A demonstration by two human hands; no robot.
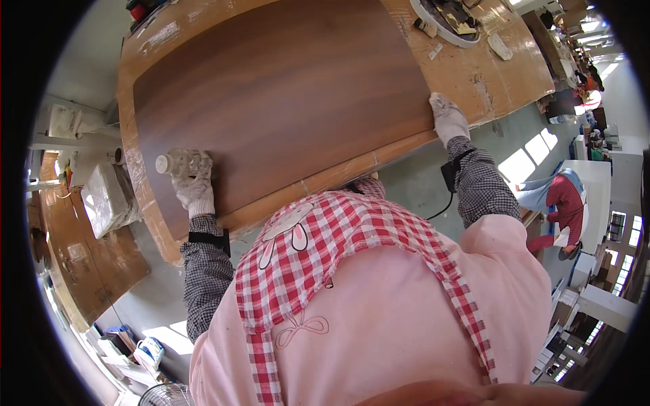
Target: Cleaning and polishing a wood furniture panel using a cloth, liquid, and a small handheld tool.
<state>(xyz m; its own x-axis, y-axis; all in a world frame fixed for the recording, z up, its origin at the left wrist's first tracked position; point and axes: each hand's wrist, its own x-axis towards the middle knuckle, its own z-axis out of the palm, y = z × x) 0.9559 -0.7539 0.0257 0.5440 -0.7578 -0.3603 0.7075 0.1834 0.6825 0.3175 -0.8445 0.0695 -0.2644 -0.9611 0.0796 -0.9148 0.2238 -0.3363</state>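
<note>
My gloved left hand (195, 191) closed around clear bottle (190, 163), over near left part of brown panel (284, 101); light hold best, wall probably squeezable. My gloved right hand (449, 122) at panel's near right corner; cannot tell whether pinching edge; steady contact should limit sliding. Panel flat on worktable (497, 81).
</note>
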